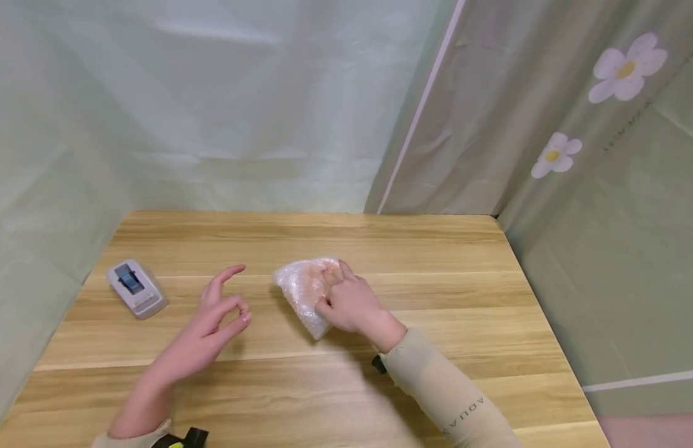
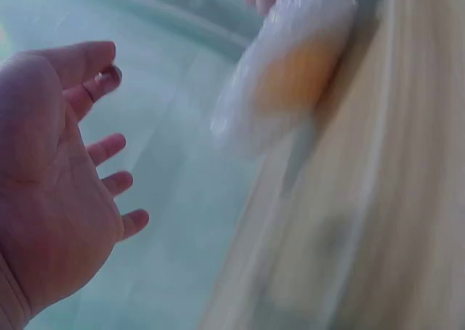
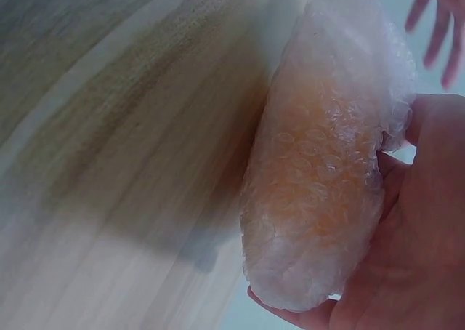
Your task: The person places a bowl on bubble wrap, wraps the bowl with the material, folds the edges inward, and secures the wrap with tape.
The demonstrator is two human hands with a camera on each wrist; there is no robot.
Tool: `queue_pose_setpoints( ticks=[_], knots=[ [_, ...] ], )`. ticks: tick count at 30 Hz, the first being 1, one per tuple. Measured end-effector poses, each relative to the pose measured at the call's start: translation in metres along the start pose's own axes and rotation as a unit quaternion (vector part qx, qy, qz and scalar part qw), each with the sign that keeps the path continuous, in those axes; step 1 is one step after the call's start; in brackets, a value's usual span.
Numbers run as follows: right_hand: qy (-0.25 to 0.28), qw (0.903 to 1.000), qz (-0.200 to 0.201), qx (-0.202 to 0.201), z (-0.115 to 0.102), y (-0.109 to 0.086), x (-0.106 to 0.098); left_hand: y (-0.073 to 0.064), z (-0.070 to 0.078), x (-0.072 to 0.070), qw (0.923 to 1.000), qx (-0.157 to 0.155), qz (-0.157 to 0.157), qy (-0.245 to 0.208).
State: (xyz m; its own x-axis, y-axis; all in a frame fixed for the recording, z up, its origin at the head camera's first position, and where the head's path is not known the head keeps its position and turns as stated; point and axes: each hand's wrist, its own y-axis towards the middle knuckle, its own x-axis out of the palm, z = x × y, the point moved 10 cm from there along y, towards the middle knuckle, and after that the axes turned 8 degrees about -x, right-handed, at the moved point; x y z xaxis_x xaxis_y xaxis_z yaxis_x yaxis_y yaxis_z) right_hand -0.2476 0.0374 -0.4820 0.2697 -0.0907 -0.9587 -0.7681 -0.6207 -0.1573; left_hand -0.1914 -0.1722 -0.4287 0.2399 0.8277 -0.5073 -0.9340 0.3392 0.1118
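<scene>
A bubble-wrapped bundle (image 1: 306, 292), with something orange showing through the wrap, is near the middle of the wooden table. My right hand (image 1: 354, 303) grips it from its right side; in the right wrist view the fingers and thumb of the right hand (image 3: 407, 250) curl around the wrap (image 3: 312, 163). To the left of the bundle, my left hand (image 1: 212, 323) hovers apart from it. Its thumb and a fingertip meet while the other fingers are loosely bent, and I see nothing between them. The left wrist view shows this palm (image 2: 58, 170) beside the blurred bundle (image 2: 290, 75).
A grey tape dispenser (image 1: 136, 289) with a dark blue middle lies at the table's left side. Pale green curtains (image 1: 257, 124) hang behind the table (image 1: 257, 398) and along its sides. White flowers (image 1: 626, 68) decorate the right curtain.
</scene>
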Motion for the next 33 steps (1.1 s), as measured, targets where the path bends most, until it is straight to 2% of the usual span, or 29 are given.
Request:
queue_pose_setpoints(
  ticks=[3,6,9,12,17,21,26,30,33],
  knots=[
    [-0.006,1.0,0.0,-0.004,0.0,0.0,0.0,0.021,0.01,0.023,0.9984,0.008,-0.054,-0.015],
    [-0.012,0.9999,0.004,-0.007,0.0,0.0,-0.001,0.042,0.016,0.041,0.9956,0.022,-0.091,-0.007],
    [-0.014,0.9999,0.005,-0.006,0.0,0.0,-0.002,0.063,0.018,0.054,0.9935,0.023,-0.111,0.009],
    [-0.011,0.9999,0.0,-0.001,0.0,0.0,-0.001,0.083,0.018,0.064,0.9921,0.008,-0.124,0.02],
    [-0.012,0.9999,0.001,-0.006,-0.001,0.001,-0.001,0.107,0.019,0.075,0.9884,-0.013,-0.14,0.056],
    [-0.021,0.9997,0.006,-0.011,-0.002,0.002,-0.002,0.117,0.018,0.083,0.9818,-0.012,-0.161,0.1],
    [-0.034,0.9993,0.002,-0.016,-0.003,0.003,-0.002,0.123,0.006,0.097,0.9689,-0.017,-0.188,0.161],
    [-0.037,0.9992,-0.001,-0.015,-0.003,0.002,0.0,0.127,-0.007,0.106,0.9565,-0.027,-0.192,0.218],
    [-0.036,0.9992,-0.004,-0.014,-0.003,0.002,0.0,0.131,-0.015,0.11,0.9494,-0.044,-0.192,0.245]
  ],
)
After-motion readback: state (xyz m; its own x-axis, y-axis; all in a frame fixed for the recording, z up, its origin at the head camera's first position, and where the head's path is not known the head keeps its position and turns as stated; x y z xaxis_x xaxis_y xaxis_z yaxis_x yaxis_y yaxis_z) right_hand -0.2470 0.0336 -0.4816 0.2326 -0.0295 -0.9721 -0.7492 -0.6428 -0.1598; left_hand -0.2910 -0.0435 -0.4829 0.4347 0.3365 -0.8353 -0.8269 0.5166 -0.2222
